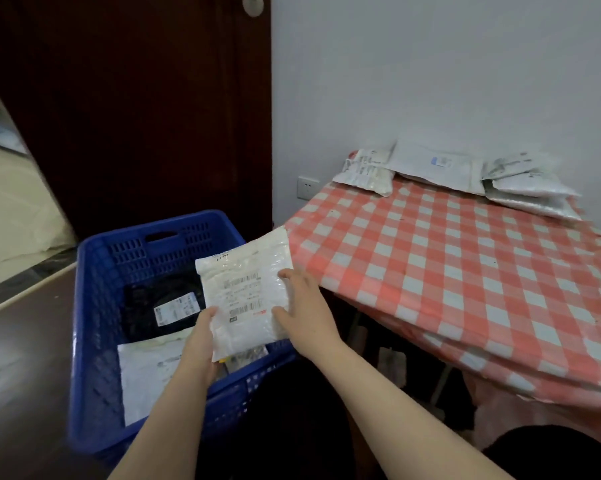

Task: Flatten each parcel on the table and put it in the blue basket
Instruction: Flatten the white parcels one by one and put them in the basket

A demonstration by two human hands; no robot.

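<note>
My left hand and right hand grip the white bubble mailer by its edges. It is above the blue basket.

A white parcel, a flat bubble mailer with its barcoded label facing up, is held tilted over the near right corner of the blue basket. The left hand grips its near edge and the right hand its right edge. Inside the basket a black parcel with a white label lies toward the far side and a pale parcel lies flat by the near left corner, while several more white and grey parcels lie bunched along the far edge of the table, some overlapping.
</note>
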